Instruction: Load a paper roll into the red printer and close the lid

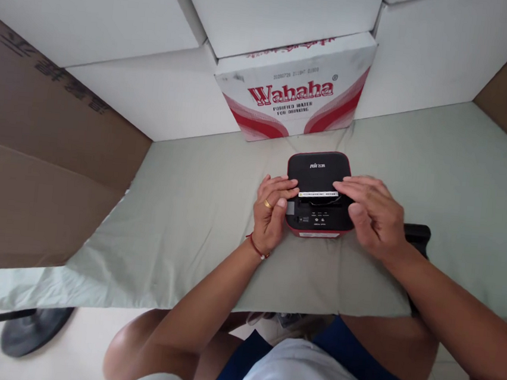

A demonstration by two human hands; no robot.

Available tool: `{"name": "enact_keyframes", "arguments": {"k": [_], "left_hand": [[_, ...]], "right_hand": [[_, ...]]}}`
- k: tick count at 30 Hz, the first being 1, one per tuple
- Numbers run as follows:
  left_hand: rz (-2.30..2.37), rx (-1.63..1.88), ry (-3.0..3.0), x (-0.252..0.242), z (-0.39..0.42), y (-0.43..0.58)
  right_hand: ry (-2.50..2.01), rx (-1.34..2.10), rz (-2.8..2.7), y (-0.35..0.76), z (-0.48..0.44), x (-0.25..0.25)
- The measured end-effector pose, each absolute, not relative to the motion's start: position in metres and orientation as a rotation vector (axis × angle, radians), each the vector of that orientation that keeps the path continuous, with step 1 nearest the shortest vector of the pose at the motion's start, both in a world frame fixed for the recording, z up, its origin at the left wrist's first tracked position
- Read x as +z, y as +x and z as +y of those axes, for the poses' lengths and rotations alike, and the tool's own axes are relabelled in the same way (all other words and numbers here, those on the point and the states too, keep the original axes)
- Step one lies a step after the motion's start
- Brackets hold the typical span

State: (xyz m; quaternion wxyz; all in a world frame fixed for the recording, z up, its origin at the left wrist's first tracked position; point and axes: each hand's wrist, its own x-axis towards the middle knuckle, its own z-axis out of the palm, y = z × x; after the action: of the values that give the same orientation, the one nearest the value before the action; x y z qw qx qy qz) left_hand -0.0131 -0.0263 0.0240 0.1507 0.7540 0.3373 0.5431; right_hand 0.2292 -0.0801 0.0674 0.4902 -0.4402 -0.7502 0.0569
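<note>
Pale green cloth [189, 208] carries a boxy black-and-red plastic device [319, 206] at centre, its flat black lid [317, 175] seemingly almost shut, full closure unclear, left hand [271, 212] and right hand [376, 217] touching its sides, fingers loosely extended, clasping nothing.

You are facing white panels [279, 13] | pale green cloth [189, 208] is covering your counter [461, 174] | light floor [82, 341] is showing below you

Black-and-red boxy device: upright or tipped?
Upright: the black-and-red boxy device rests on pale green cloth, its white-lettered black panel facing up.
</note>
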Motion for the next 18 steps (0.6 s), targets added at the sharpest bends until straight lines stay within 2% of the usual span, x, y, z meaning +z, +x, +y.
{"name": "enact_keyframes", "arguments": {"k": [9,14,18], "left_hand": [[0.874,1.434,1.836,0.000,-0.011,-0.018],[0.824,1.128,1.711,-0.006,-0.008,-0.017],[0.781,1.134,1.683,-0.004,-0.013,-0.010]], "right_hand": [[-0.911,-0.005,-1.932,0.233,-0.092,0.055],[-0.945,-0.008,-1.945,0.233,-0.094,0.054],[-0.909,-0.060,-1.958,0.232,-0.095,0.058]]}}
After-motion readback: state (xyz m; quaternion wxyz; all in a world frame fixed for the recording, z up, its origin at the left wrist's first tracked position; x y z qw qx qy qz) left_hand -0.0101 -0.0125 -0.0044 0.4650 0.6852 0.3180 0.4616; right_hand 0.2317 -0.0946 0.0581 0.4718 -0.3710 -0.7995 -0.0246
